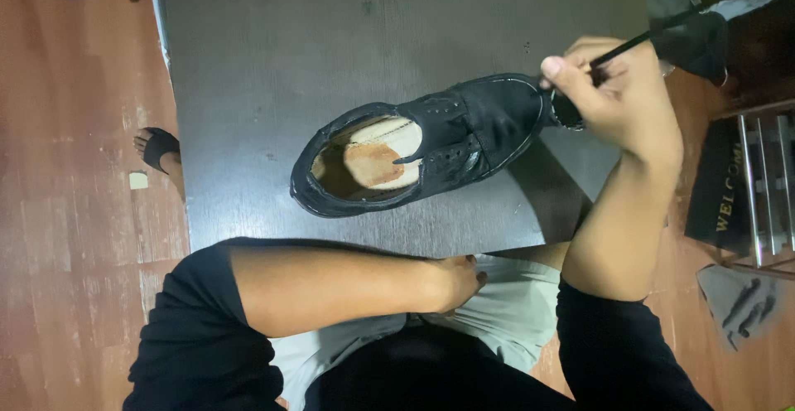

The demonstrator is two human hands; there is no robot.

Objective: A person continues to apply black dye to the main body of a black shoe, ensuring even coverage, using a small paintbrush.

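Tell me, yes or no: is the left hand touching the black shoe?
No. The left hand rests at the table's near edge, apart from the black shoe.

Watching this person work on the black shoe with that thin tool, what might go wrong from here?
The black shoe lies on the dark table with no hand steadying it: the left hand rests at the lap. Pressure from the thin black tool in the right hand at the toe might push it sideways. The tool might also slip and mark the tabletop.
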